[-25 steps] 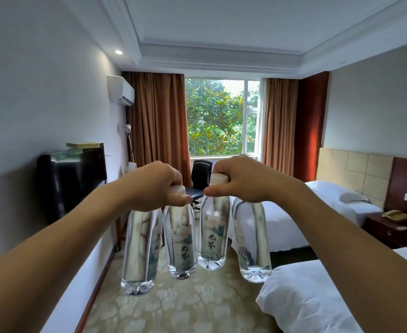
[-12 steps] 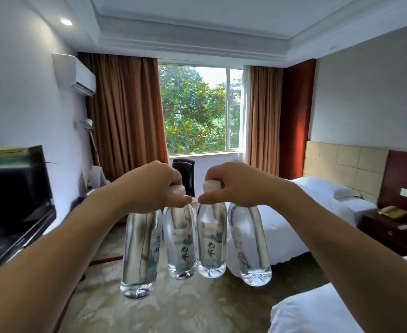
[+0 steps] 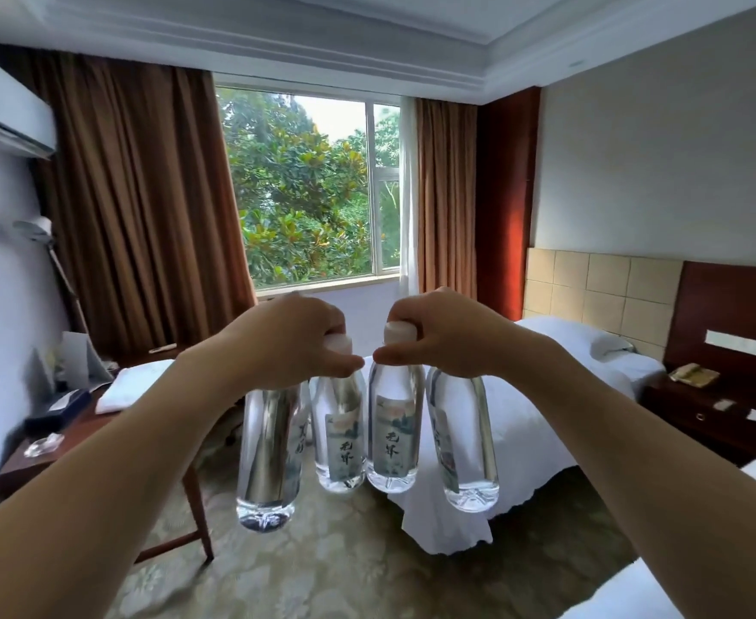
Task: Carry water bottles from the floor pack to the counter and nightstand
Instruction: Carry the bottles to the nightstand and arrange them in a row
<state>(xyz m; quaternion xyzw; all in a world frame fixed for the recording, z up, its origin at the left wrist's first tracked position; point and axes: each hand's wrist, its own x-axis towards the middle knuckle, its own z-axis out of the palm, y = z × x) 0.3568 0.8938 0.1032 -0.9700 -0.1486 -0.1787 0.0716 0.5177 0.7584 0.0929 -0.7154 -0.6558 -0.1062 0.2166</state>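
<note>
Both arms reach out in front of me at chest height. My left hand [image 3: 287, 339] grips two clear water bottles by their necks: one far left [image 3: 269, 457] and one beside it [image 3: 339, 433]. My right hand [image 3: 443, 335] grips two more the same way, an inner bottle [image 3: 395, 428] and an outer one [image 3: 461, 444]. All hang upright over the carpet, with white caps and pale labels. The dark wooden nightstand [image 3: 698, 422] stands at the right between the beds.
A wooden desk [image 3: 77, 435] at the left holds a tissue box, a glass ashtray and folded white cloth. A white bed [image 3: 546, 395] lies ahead right, and another bed's corner [image 3: 662, 591] sits at the bottom right. Patterned carpet [image 3: 322, 565] runs between them toward the window.
The room has slid past as I moved forward: the television has left the view, the desk has come in at the left, and the window and nightstand look closer. Both hands keep the same grip.
</note>
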